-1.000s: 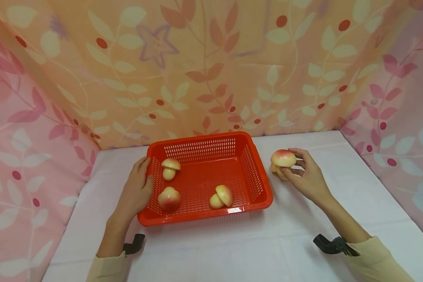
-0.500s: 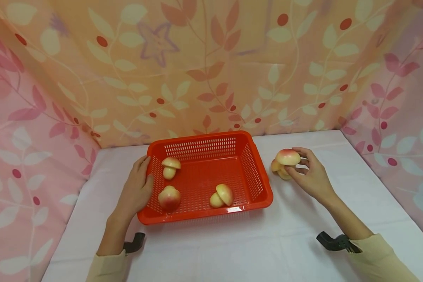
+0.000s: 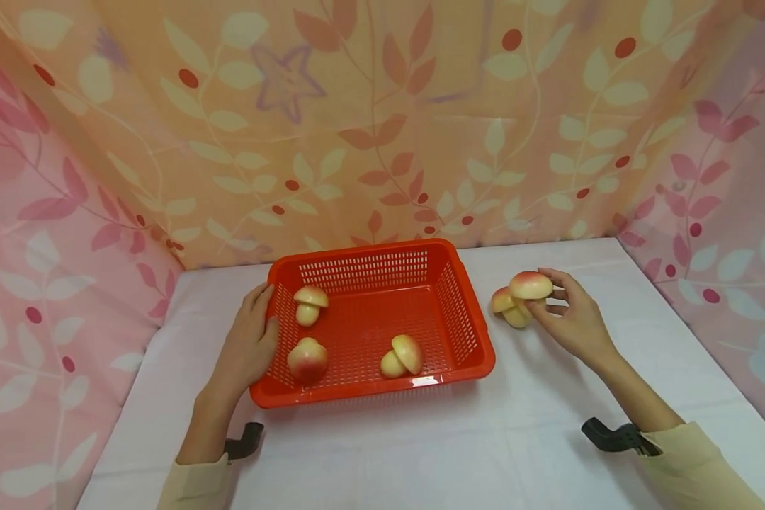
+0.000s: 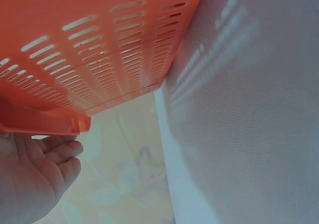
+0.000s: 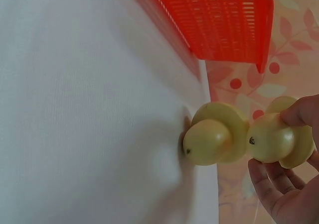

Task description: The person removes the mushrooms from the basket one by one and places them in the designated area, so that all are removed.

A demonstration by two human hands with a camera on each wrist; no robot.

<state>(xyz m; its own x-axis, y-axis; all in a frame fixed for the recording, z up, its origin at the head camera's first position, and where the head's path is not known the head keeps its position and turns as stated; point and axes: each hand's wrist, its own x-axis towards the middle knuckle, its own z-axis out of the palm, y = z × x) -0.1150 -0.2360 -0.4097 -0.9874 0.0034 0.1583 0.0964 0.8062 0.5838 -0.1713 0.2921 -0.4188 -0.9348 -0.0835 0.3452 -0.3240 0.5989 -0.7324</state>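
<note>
My left hand (image 3: 245, 343) grips the left rim of a red plastic basket (image 3: 372, 393), thumb at the top edge; in the left wrist view its fingers (image 4: 65, 154) lie under the rim. Three toy mushrooms with pale stems and pink-yellow caps lie in the basket: one back left (image 3: 309, 304), one front left (image 3: 307, 360), one front right (image 3: 408, 353). To the basket's right, my right hand (image 3: 574, 315) pinches another toy mushroom (image 3: 530, 285), cap up, between thumb and fingers. Close beside it a further toy mushroom (image 3: 510, 308) lies on the table, partly overlapped by the held one.
A white cloth covers the table (image 3: 389, 460). Flowered curtains stand behind (image 3: 408, 156) and at both sides. A black curved piece (image 3: 245, 440) sits at the left wrist, a similar black piece (image 3: 612, 435) at the right one.
My right hand has moved a little to the right with its mushroom, so more of the mushroom on the table shows. The left hand and the basket have stayed in place.
</note>
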